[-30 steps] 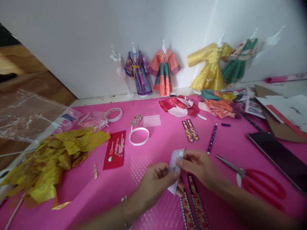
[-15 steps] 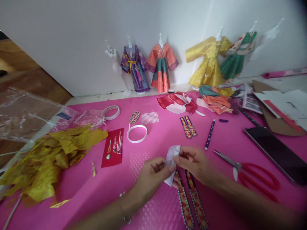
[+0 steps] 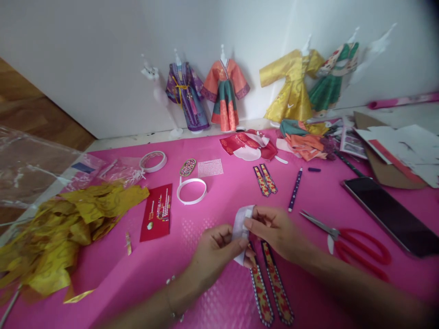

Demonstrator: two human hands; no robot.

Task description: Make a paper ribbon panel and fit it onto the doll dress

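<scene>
Between my two hands is a small pale lilac strip [image 3: 239, 224], curved and standing on edge. My left hand [image 3: 217, 249] pinches its lower end with the thumb in front. The fingers of my right hand [image 3: 274, 228] close on its upper end. Just below the hands lie two long patterned strips [image 3: 262, 290] with beaded edges, their tops partly hidden by my fingers. Two shorter patterned strips [image 3: 265, 180] rest beyond them, beside a dark purple pen [image 3: 295, 189].
Red-handled scissors [image 3: 360, 244] and a phone [image 3: 391, 214] lie right on the pink mat [image 3: 113, 274]. Left are yellow fabric [image 3: 78, 224], a red card [image 3: 156, 212] and tape rolls [image 3: 192, 191]. Dressed doll forms [image 3: 224, 91] line the back wall.
The whole view has shifted slightly, so the objects sit a little further left. Both hands keep hold of the strip, which has turned a little and shows more of its curved face.
</scene>
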